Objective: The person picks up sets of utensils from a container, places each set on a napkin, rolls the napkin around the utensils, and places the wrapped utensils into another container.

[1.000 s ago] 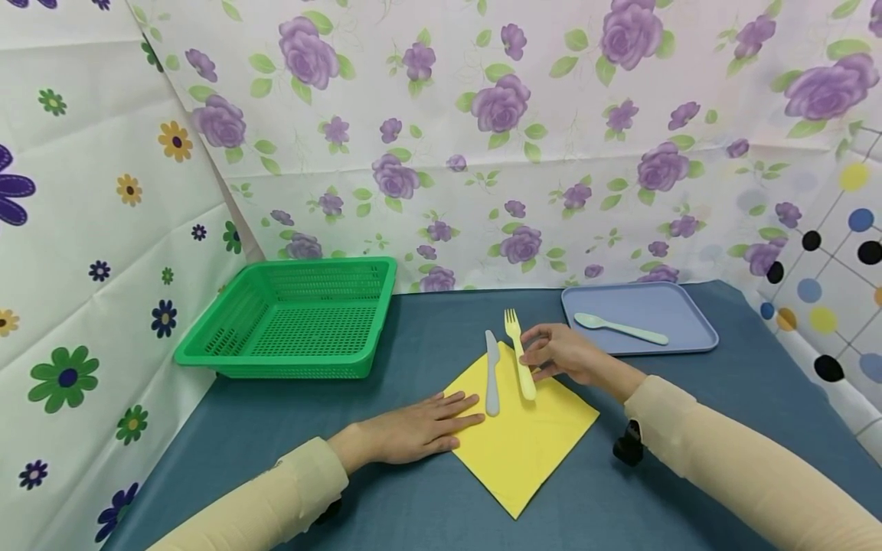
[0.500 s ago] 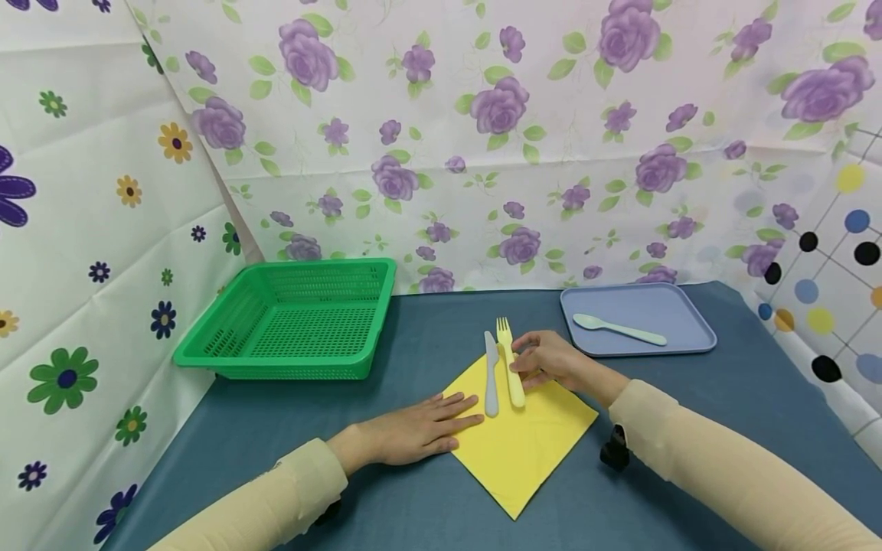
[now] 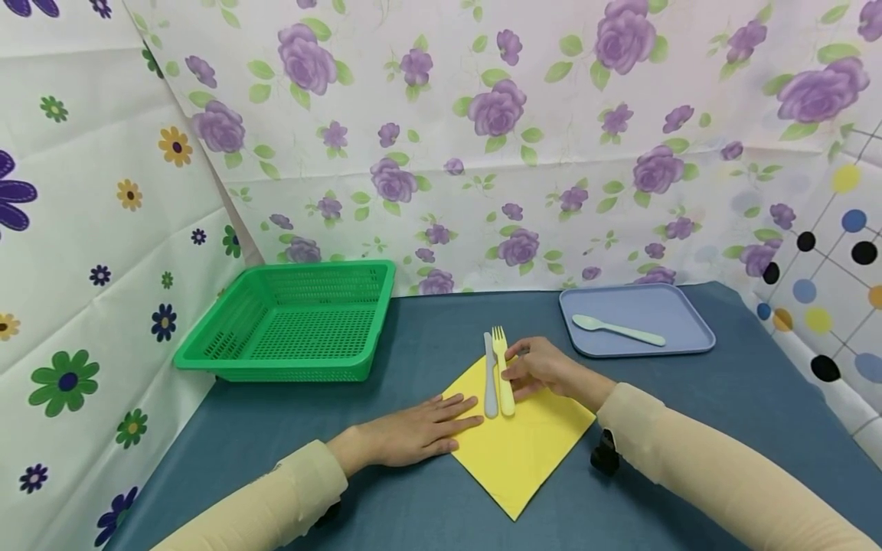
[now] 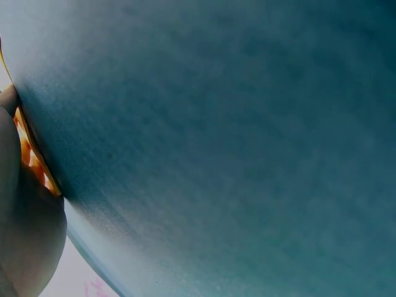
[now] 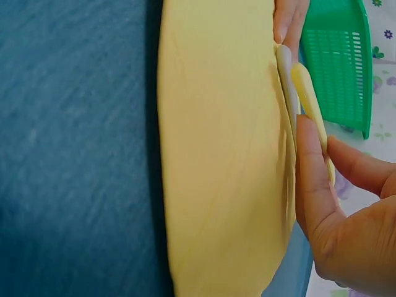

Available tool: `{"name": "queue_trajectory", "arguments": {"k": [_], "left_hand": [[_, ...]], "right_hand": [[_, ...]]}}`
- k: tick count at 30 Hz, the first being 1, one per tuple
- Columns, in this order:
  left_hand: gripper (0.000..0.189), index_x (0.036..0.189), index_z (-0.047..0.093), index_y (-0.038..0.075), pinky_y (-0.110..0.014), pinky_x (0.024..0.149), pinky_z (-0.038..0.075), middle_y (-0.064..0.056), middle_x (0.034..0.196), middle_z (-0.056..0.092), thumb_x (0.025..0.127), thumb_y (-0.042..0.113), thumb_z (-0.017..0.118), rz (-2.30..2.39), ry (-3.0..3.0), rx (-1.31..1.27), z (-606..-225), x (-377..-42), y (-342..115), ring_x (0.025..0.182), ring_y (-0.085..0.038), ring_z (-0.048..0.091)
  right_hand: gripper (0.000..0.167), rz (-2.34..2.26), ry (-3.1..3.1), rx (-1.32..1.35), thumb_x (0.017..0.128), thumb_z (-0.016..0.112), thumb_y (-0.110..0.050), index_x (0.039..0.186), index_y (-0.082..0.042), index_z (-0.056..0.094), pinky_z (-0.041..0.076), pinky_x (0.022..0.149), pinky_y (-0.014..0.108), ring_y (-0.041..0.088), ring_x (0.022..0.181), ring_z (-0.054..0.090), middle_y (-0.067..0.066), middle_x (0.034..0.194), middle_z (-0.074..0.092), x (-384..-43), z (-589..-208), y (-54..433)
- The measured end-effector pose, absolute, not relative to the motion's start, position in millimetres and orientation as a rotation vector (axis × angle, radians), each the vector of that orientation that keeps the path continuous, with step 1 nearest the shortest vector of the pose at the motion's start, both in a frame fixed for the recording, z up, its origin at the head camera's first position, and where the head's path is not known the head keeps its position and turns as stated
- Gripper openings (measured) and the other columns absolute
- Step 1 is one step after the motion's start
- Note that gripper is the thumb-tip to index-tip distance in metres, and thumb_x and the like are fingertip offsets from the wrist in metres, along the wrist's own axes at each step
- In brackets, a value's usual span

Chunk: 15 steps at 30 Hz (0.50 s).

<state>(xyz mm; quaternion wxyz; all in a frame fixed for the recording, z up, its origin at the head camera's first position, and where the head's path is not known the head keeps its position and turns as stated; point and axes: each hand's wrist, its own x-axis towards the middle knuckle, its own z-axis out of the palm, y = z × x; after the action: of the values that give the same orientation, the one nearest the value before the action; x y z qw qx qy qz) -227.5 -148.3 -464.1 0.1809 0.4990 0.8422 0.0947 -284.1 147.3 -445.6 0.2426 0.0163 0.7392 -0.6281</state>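
A yellow napkin [image 3: 524,451] lies on the table with one corner toward me. On its far left part rests a grey knife [image 3: 491,383], tip pointing away. My right hand [image 3: 547,367] pinches a pale yellow fork [image 3: 506,386] by its handle, close beside the knife on its right, tines pointing away. In the right wrist view thumb and fingers grip the fork [image 5: 309,102], which looks slightly raised over the napkin. My left hand [image 3: 420,430] lies flat with fingers spread on the napkin's left edge. Only a dark sliver of that hand shows in the left wrist view.
A green plastic basket [image 3: 276,363] stands at the back left of the blue-covered table [image 3: 386,497]. At the back right lies a blue-grey tray [image 3: 661,298] holding a pale green spoon [image 3: 620,330]. Flowered cloth sheets hang behind and at the sides.
My right hand has moved left with the fork, bringing it from a tilted position to nearly parallel beside the knife. The left hand stays in place.
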Motion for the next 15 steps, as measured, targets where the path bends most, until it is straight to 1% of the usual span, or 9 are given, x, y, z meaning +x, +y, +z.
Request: {"name": "queue_trajectory", "arguments": {"k": [8, 15], "left_hand": [[0.055, 0.168, 0.015, 0.032, -0.041, 0.130, 0.009, 0.005, 0.175, 0.004, 0.116, 0.041, 0.028, 0.264, 2.385, 1.415, -465.0, -227.5, -148.3, 0.161, -0.016, 0.002], [0.055, 0.168, 0.017, 0.031, -0.041, 0.130, 0.008, 0.005, 0.175, 0.005, 0.116, 0.040, 0.029, 0.262, 2.389, 1.421, -464.1, -227.5, -148.2, 0.161, -0.017, 0.003]], "right_hand": [[0.038, -1.720, 2.034, 0.083, 0.091, 0.074, 0.007, 0.124, 0.006, 0.054, 0.064, 0.059, 0.038, 0.024, 0.061, 0.069, 0.019, 0.077, 0.068, -280.1, -446.0, 143.2], [0.037, -1.684, 2.071, 0.118, 0.092, 0.074, 0.007, 0.123, 0.006, 0.055, 0.063, 0.057, 0.036, 0.022, 0.058, 0.068, 0.018, 0.075, 0.066, -277.8, -444.8, 139.4]]}}
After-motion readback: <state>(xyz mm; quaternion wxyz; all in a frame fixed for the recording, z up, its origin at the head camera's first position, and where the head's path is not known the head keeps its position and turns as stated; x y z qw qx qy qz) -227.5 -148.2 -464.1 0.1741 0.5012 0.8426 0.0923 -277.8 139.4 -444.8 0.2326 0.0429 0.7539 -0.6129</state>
